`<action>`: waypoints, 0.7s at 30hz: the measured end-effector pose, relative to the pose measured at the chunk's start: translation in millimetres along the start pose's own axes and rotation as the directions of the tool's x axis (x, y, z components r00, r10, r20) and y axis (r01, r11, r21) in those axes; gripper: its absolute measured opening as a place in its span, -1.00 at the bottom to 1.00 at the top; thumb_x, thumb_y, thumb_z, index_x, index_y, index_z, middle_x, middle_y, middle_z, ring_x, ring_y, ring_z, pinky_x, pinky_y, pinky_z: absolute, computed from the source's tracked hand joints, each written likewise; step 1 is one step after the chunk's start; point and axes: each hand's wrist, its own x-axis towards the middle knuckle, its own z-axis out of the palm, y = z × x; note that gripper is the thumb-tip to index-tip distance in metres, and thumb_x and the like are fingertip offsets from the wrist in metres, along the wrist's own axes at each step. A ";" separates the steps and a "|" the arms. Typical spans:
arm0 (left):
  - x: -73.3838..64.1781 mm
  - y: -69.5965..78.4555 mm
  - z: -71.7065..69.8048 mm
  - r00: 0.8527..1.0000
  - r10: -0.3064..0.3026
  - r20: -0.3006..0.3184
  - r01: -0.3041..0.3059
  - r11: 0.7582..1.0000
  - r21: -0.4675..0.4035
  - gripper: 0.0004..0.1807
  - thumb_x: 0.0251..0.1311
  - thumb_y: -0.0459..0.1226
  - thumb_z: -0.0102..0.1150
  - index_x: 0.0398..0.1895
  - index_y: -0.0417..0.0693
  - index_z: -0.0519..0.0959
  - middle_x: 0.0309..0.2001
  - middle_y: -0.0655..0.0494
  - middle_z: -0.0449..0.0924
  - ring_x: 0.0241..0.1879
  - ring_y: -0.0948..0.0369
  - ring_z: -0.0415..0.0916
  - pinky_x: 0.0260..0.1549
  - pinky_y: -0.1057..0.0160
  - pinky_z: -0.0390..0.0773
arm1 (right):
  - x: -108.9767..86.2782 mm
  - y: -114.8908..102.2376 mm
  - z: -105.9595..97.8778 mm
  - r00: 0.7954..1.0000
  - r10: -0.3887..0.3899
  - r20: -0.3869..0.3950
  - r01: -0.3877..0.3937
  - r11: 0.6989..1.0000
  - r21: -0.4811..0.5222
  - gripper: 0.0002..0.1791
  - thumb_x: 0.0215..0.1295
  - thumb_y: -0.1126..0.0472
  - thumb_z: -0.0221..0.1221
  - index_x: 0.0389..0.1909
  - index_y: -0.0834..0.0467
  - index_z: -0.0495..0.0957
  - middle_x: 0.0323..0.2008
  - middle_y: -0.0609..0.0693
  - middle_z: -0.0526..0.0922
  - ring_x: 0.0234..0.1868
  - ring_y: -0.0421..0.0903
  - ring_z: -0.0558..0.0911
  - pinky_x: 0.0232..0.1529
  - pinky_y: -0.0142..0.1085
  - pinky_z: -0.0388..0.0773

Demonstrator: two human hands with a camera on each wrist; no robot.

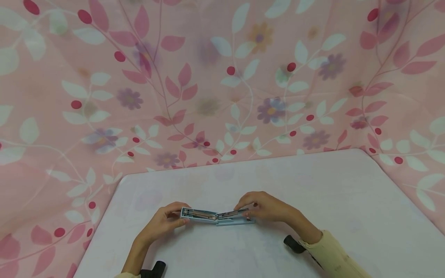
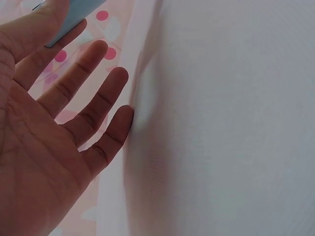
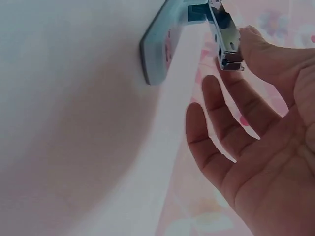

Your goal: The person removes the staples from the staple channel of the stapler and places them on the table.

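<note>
A light blue stapler (image 1: 226, 222) lies opened out above the table, its cover (image 1: 199, 214) swung back to the left. My left hand (image 1: 162, 223) pinches the end of that cover between thumb and index finger; the blue edge (image 2: 78, 18) also shows in the left wrist view, where the other fingers spread loosely. At the other end, my right hand (image 1: 267, 207) pinches the metal staple magazine (image 3: 227, 42) with its thumb and a finger. The magazine is lifted at an angle from the stapler's base (image 3: 156, 56). Inside the cover, a metal strip shows.
A white table (image 1: 313, 185) spreads under both hands. Pink floral cloth (image 1: 208, 96) hangs behind it and at the sides. Black wrist-worn pieces show by the left wrist (image 1: 154, 270) and the right sleeve (image 1: 293, 244).
</note>
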 end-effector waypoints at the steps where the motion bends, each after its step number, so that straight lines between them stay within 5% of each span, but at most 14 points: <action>1: 0.0 -0.4 0.0 1.000 0.002 0.000 -0.002 1.000 0.000 -0.67 0.13 -0.29 0.42 -0.01 0.06 0.65 0.01 0.13 0.62 -0.09 0.17 0.53 -0.15 0.17 0.53 | 1.1 -0.7 -0.3 1.000 0.004 0.018 -0.004 1.000 -0.013 -0.73 0.35 0.25 0.25 0.03 -0.02 0.69 0.00 -0.20 0.61 0.03 -0.13 0.55 0.02 -0.06 0.50; 9: -1.2 -1.8 -0.1 1.000 0.001 -0.002 -0.001 1.000 -0.005 -0.66 0.12 -0.30 0.42 -0.01 0.06 0.66 0.00 0.12 0.62 -0.10 0.19 0.53 -0.15 0.16 0.54 | 4.8 -8.0 -1.5 0.993 0.032 0.110 -0.015 0.989 -0.149 -0.72 0.34 0.31 0.24 0.02 0.02 0.70 -0.05 -0.24 0.62 -0.01 -0.27 0.53 0.06 -0.18 0.49; 21: -1.4 0.5 -1.4 1.000 0.008 0.011 -0.008 1.000 -0.014 -0.68 0.12 -0.29 0.42 -0.03 0.02 0.66 -0.01 0.10 0.62 -0.11 0.17 0.54 -0.15 0.14 0.54 | 8.0 -14.4 0.1 0.991 0.060 0.118 -0.024 0.958 -0.285 -0.79 0.34 0.29 0.25 -0.08 -0.04 0.67 -0.13 -0.27 0.64 -0.14 -0.33 0.53 -0.01 -0.26 0.50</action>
